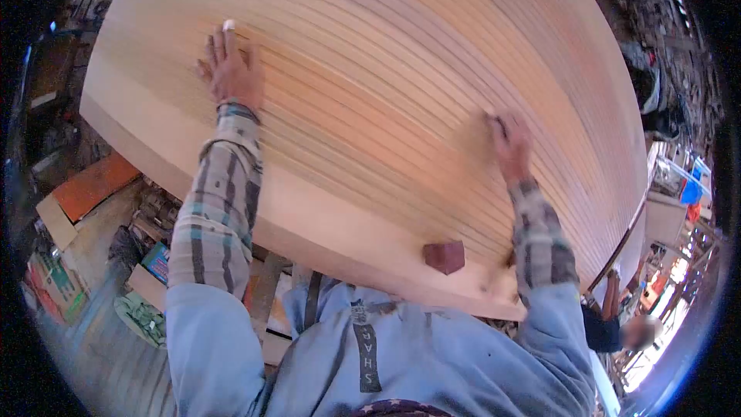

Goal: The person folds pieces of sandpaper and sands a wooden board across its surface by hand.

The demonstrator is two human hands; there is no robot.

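A wide wooden panel with many parallel grooves spans the view in front of me. My left hand lies flat on its far left part, fingers spread, with something white around one fingertip. Toward the right, my right hand presses on the grooves with its fingers curled and blurred. A dark edge shows at those fingers, but what they hold is too smeared to name. Brownish dust lies beside that hand. Close to the panel's near edge rests a small dark red folded piece that looks like sandpaper.
Below left, an open cardboard box with an orange flap stands among clutter on the floor. A crumpled green cloth or bag lies nearer. Another person is at the lower right, beyond the panel's edge. Piled material lines the far right.
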